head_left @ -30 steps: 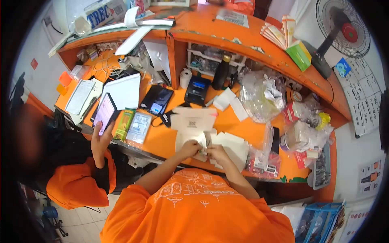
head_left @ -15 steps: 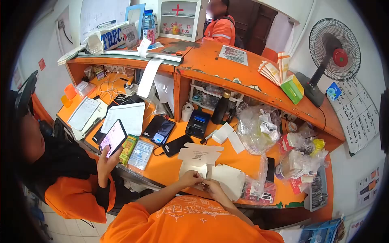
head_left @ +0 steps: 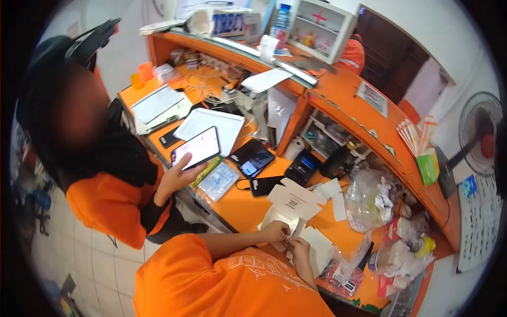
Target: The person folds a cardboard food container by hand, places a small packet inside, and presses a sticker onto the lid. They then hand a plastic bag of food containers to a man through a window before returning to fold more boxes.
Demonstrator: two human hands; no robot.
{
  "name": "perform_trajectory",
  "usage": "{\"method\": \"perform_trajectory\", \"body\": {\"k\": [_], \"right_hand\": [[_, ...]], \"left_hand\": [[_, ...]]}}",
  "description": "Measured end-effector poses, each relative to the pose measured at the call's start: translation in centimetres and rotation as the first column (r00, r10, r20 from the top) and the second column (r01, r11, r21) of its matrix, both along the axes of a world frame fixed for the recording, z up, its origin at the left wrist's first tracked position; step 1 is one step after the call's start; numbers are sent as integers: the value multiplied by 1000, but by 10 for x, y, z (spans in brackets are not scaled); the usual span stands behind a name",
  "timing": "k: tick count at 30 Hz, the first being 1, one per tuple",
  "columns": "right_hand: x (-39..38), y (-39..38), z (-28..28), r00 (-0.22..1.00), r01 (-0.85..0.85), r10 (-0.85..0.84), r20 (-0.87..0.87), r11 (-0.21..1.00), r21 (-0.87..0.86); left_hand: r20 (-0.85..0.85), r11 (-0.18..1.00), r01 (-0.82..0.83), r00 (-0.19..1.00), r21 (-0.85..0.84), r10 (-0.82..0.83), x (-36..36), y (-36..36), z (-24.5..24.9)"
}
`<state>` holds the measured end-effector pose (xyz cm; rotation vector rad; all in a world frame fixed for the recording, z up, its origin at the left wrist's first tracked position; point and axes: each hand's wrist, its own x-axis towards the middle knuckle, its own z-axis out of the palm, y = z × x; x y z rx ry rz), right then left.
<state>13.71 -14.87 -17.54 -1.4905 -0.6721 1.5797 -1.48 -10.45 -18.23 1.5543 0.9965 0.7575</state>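
Observation:
My left hand [head_left: 275,231] and my right hand [head_left: 299,246] meet at the near edge of the orange desk [head_left: 237,207]. Between their fingertips they pinch a small white piece [head_left: 288,239]; what it is I cannot tell. Just beyond the hands lies an open white cardboard box [head_left: 290,202] with its flap up. A white folded carton [head_left: 321,249] rests to the right of my right hand.
A co-worker in orange [head_left: 113,203] sits at my left holding a lit phone [head_left: 196,148]. Two dark phones [head_left: 252,158], a card reader [head_left: 302,167], papers [head_left: 208,126], clear plastic bags [head_left: 369,202], a fan [head_left: 478,140] and a first aid box [head_left: 322,24] surround the desk.
The view has swung left and tilted, so the co-worker fills more of the left side. My hands stay together at the desk edge, still working the small white piece.

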Motion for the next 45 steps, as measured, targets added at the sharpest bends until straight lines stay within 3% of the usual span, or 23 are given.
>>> {"method": "perform_trajectory", "body": {"k": [2, 4, 6, 7, 9, 10, 12, 14, 16, 17, 19, 20, 21, 22, 23, 25, 27, 28, 29, 35, 38, 42, 45], "right_hand": [[-5, -1, 9, 997, -49, 45, 66, 997, 55], [-7, 4, 11, 990, -80, 65, 129, 990, 119], [-7, 7, 13, 823, -295, 196, 533, 950, 106], [-7, 10, 9, 820, -298, 199, 536, 949, 104], [-8, 20, -5, 523, -366, 203, 827, 931, 3], [-6, 23, -9, 520, -366, 201, 830, 931, 4], [0, 24, -16, 629, -388, 248, 737, 921, 22], [5, 20, -10, 651, -380, 224, 725, 923, 55], [9, 12, 18, 655, -469, 296, 696, 881, 66], [11, 9, 29, 635, -523, 291, 716, 843, 122], [16, 7, 50, 615, -583, 391, 685, 810, 61], [20, 7, 55, 590, -639, 486, 645, 769, 5], [27, 11, 54, 590, -638, 486, 644, 770, 4], [37, 17, 52, 692, -563, 363, 624, 813, 152], [45, 21, 51, 781, -467, 233, 579, 834, 294], [46, 32, 88, 826, -222, -49, 562, 887, 404], [44, 44, 98, 950, -67, -102, 296, 857, 510], [44, 48, 112, 978, -110, 4, 207, 855, 507], [39, 50, 128, 987, -159, 118, 112, 845, 510], [30, 58, 148, 986, -144, 43, 159, 692, 708], [27, 48, 152, 989, -142, 80, 123, 725, 674], [23, 38, 146, 997, -69, 79, 13, 771, 633], [20, 30, 145, 977, -188, 56, 206, 684, 705]], "left_hand": [[-71, 1000, 24, 997, 12, -23, -1, 0, 6], [-15, 1000, 14, 1000, 18, -14, 0, 2, -1], [-93, 998, 47, 995, 34, -44, 3, 3, -2], [-89, 998, 44, 995, 34, -41, 3, 3, 0], [-121, 998, 51, 992, 21, -48, 1, 0, 8], [-117, 998, 51, 992, 24, -48, 1, 1, 11], [9, 822, -253, 957, 510, 289, 0, 3, 17], [-41, 633, -362, 848, 684, 528, -17, 4, 77], [101, 438, -521, 719, 732, 687, -27, 17, 102], [102, 436, -523, 717, 732, 689, -31, 26, 102], [160, 686, -540, 828, 488, 537, -37, 41, 97], [160, 687, -539, 828, 487, 537, -42, 46, 100], [138, 862, -433, 901, 264, 410, -48, 47, 105], [152, 960, -277, 951, 25, 271, -51, 49, 109], [268, 913, -390, 898, 120, 348, -46, 55, 90], [306, 930, -364, 892, 50, 333, -51, 56, 95], [423, 953, -284, 855, -103, 300, -47, 56, 101], [489, 955, -232, 822, -184, 293, -44, 55, 108], [482, 957, -202, 830, -208, 280, -43, 49, 122], [463, 986, -11, 882, -168, 89, -44, 37, 151], [447, 996, -90, 891, 10, 76, -50, 32, 171], [339, 998, -59, 940, 37, 43, -55, 31, 165], [504, 1000, 3, 864, -7, 1, -51, 22, 165]]}}
